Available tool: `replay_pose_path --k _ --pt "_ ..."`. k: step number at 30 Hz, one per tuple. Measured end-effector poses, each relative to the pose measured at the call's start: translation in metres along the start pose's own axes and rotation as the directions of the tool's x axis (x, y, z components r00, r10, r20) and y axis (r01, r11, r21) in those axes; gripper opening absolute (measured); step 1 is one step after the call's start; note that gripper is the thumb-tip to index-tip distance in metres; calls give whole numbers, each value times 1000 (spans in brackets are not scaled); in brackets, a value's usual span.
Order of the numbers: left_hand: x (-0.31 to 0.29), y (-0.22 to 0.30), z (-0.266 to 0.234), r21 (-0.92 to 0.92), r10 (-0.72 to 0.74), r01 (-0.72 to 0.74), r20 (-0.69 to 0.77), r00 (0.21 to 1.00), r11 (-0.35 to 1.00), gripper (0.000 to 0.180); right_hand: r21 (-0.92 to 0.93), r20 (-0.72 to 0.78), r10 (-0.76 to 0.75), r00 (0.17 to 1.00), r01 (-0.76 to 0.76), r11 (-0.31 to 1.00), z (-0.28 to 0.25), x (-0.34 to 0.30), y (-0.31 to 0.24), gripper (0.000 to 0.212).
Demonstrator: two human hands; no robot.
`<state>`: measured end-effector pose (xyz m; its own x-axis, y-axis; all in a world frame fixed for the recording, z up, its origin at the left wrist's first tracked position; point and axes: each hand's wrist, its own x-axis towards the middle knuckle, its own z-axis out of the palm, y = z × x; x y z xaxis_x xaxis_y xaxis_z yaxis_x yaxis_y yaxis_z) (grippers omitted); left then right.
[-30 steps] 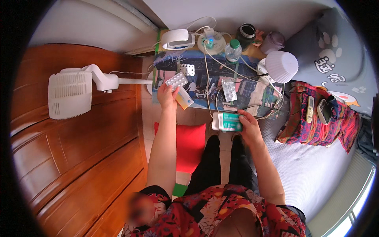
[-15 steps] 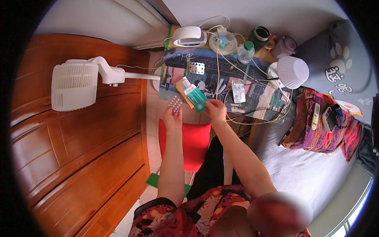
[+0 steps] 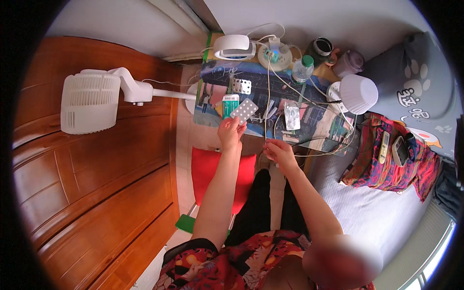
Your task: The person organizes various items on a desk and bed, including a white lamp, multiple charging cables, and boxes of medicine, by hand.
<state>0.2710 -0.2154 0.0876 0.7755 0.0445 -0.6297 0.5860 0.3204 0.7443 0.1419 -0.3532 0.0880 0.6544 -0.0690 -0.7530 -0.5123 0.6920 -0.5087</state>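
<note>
My left hand [image 3: 230, 134] is closed on a silver blister pack [image 3: 245, 110] by its lower end, tilted over the desk's near edge. Just behind it, partly covered, a green and white medicine box [image 3: 231, 102] lies on the desk, with a yellow-orange edge [image 3: 219, 109] showing beside it. My right hand [image 3: 279, 153] is in front of the desk, fingers curled and thumb against them; anything inside is hidden, though a small white spot shows at its lower side. Farther back lies another blister pack [image 3: 242, 86]. A crumpled silver foil pack [image 3: 292, 116] lies to the right.
White cables [image 3: 268, 96] run across the desk from a round power strip [image 3: 275, 57]. Behind stand a green-capped bottle [image 3: 303, 70], a dark open jar [image 3: 320, 50] and a white ribbed lamp [image 3: 358, 94]. A white fan [image 3: 91, 102] stands left, a red stool [image 3: 212, 174] below, a bed [image 3: 348, 203] right.
The green box has gone from my right hand to the desk, and that hand has moved down and right. My left hand has shifted right and up with the blister pack.
</note>
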Motion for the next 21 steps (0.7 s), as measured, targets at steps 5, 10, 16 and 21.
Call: replay_pose_path --k 5,10,16,21 --pt "30 -3 37 27 75 -76 29 997 997 16 -38 -66 -7 998 4 999 -40 -22 6 25" --pt "63 -6 61 30 49 -52 82 995 998 25 -6 -130 37 991 -38 999 -51 -36 8 25" --pt "69 0 18 734 790 -620 194 581 275 37 -275 -263 -238 935 164 947 -86 -9 18 29" --pt "34 4 11 797 782 -604 383 491 -12 41 -824 -216 -770 601 310 474 -89 42 -14 30"
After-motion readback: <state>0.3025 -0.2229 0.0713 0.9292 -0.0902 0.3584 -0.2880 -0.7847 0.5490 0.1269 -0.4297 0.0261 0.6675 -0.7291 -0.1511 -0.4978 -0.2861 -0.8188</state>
